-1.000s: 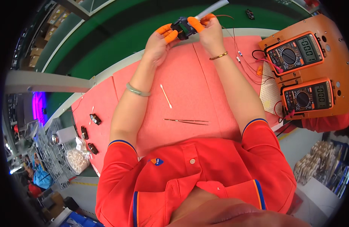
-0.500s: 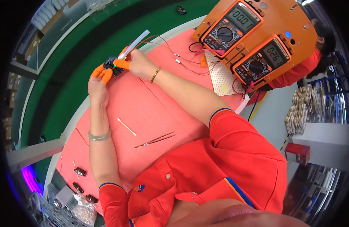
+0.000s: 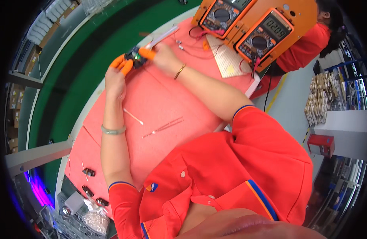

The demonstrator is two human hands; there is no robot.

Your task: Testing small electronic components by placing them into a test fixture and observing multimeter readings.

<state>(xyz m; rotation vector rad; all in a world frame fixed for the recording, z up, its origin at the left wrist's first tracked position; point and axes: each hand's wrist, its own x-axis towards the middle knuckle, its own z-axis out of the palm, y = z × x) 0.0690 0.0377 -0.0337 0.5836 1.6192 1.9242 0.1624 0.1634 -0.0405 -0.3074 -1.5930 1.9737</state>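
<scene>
A small black device (image 3: 140, 61) with a green light glowing on it is up at the far edge of the pink mat. My left hand (image 3: 116, 77), with orange finger cots, grips its left side. Orange-capped fingers of my right hand (image 3: 164, 59) meet its right side. From behind the right hand sticks out a pale translucent tube-like stick (image 3: 164, 36), which that hand appears to hold; the grip itself is hidden. A cotton swab (image 3: 133, 116) and metal tweezers (image 3: 163, 127) lie on the mat nearer to me.
Two orange multimeters (image 3: 264, 35) stand on an orange case at right, by a perforated board (image 3: 227, 59) and thin leads. Several black devices (image 3: 88, 172) sit at the mat's left end. Beyond the mat runs a green belt (image 3: 78, 83). A person in red (image 3: 305, 46) sits at right.
My view has shifted, so the whole scene sits differently in the picture. Both hands stay at the black device, and the stick now tilts lower. One multimeter's reading has dropped.
</scene>
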